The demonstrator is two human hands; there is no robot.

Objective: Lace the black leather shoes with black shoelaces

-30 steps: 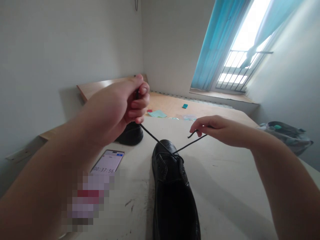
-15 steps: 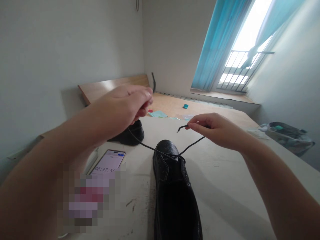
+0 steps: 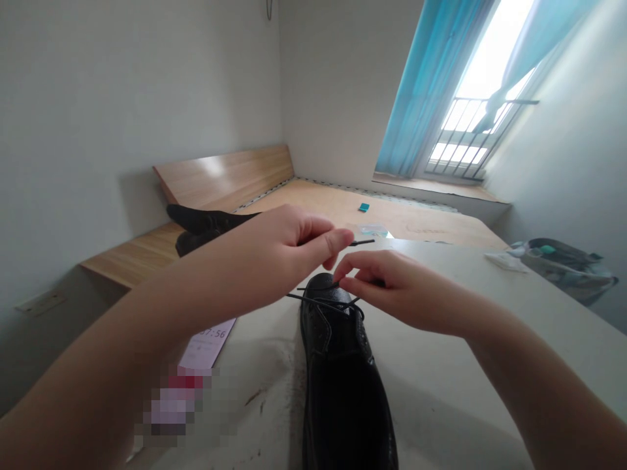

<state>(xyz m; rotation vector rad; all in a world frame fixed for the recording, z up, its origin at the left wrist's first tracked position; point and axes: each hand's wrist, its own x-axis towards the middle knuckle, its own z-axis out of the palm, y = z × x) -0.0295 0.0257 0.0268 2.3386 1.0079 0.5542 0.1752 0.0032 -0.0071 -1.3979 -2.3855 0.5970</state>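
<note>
A black leather shoe (image 3: 343,378) lies on the white tabletop, its toe pointing away from me. Its thin black shoelace (image 3: 321,301) runs out to both sides over the front of the shoe. My left hand (image 3: 306,245) pinches one lace end above the toe; a short tip sticks out to the right past the fingers. Just to its right and lower, my right hand (image 3: 385,281) has the other end between thumb and forefinger, with a tip reaching left across the toe. Part of the lace is hidden behind my left hand.
Another black shoe (image 3: 200,222) lies behind my left forearm, partly covered by it. A phone (image 3: 208,346) showing a timer sits at the left. Beyond the white table (image 3: 441,365) is a wooden board surface (image 3: 318,196) with a small teal object (image 3: 363,207). A bag (image 3: 563,271) stands at the right.
My left hand has come right and down with its lace end, and my right hand has moved slightly left and down. The hands are now close together above the toe, lace ends near each other.
</note>
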